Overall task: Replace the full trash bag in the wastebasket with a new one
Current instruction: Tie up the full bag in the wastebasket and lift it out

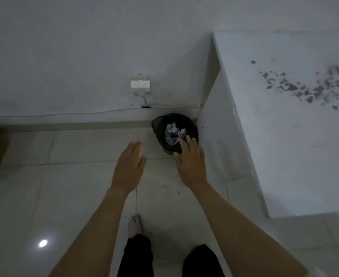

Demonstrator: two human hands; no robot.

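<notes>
A small round wastebasket lined with a black plastic trash bag (pixel 174 132) stands on the pale tiled floor (pixel 74 186), in the corner between the white wall (pixel 84 56) and a white cabinet (pixel 284 126); crumpled white paper (pixel 172 132) fills it; the right hand (pixel 190 158) hovers over its near rim, fingers straight and holding nothing; the left hand (pixel 128 166) hangs to the left, flat, fingers together, empty.

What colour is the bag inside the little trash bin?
Black. The trash bag lines the wastebasket, with white crumpled paper inside; the head view shows it.
</notes>
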